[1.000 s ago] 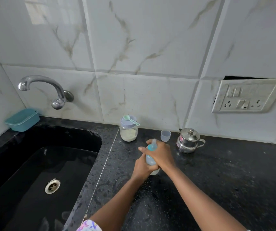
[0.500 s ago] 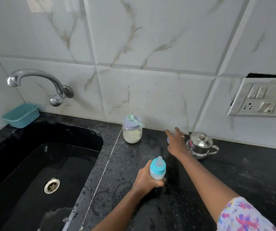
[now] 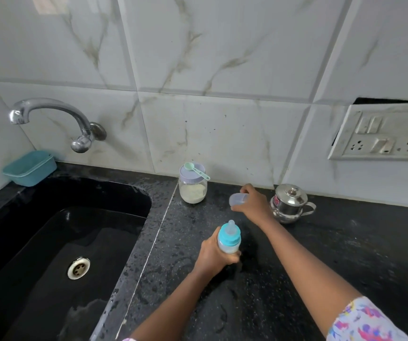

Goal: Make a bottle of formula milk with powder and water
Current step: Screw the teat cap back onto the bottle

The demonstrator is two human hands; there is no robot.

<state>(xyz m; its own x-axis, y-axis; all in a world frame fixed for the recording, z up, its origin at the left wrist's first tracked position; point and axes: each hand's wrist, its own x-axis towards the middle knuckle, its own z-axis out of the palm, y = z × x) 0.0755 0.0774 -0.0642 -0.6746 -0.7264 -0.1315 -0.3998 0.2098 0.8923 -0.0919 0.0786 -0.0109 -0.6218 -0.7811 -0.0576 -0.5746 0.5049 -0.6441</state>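
Observation:
My left hand (image 3: pixel 214 254) grips a baby bottle (image 3: pixel 229 238) with a blue collar and clear teat, holding it upright on the black counter (image 3: pixel 321 254). Farther back, my right hand (image 3: pixel 253 203) holds the bottle's clear cap (image 3: pixel 238 200), tipped on its side just above the counter. A glass jar of white powder (image 3: pixel 193 187) with a lilac lid stands by the wall, and a green scoop (image 3: pixel 196 169) rests on its lid. A small steel pot with a lid (image 3: pixel 289 202) stands right of my right hand.
A black sink (image 3: pixel 57 242) with a drain fills the left side, under a chrome tap (image 3: pixel 57 119). A teal plastic tub (image 3: pixel 29 167) sits at the sink's back corner. A socket plate (image 3: pixel 382 134) hangs on the tiled wall at right. The counter is wet.
My right hand left the bottle's top, reached back toward the wall and picked up the clear cap. My left hand kept hold of the bottle.

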